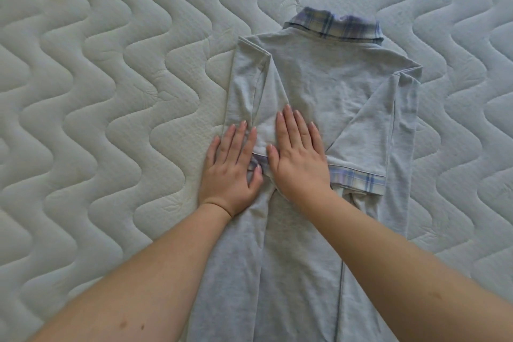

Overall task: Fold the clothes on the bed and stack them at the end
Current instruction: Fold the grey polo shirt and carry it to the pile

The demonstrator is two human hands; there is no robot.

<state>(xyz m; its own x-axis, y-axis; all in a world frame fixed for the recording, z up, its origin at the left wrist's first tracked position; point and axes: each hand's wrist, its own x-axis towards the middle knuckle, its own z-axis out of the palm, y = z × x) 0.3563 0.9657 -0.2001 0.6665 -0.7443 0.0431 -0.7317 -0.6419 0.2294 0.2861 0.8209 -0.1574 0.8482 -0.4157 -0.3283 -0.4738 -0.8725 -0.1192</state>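
Head view: we see bare mattress (111,91) spreading wide beyond our left hand (231,164). Both hands, right hand (298,151) too, press flat, fingers straight, on the grey plaid-collared shirt (333,86), its 2 sleeves folded inward.

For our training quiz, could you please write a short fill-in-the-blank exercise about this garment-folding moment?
1. The grey garment has a collar in a ____ pattern.
2. Both sleeves are folded ____ over the body.
3. The left hand and right hand press ____ on the left sleeve.
4. The garment lies on a ____ mattress.

Missing words: plaid; inward; flat; quilted
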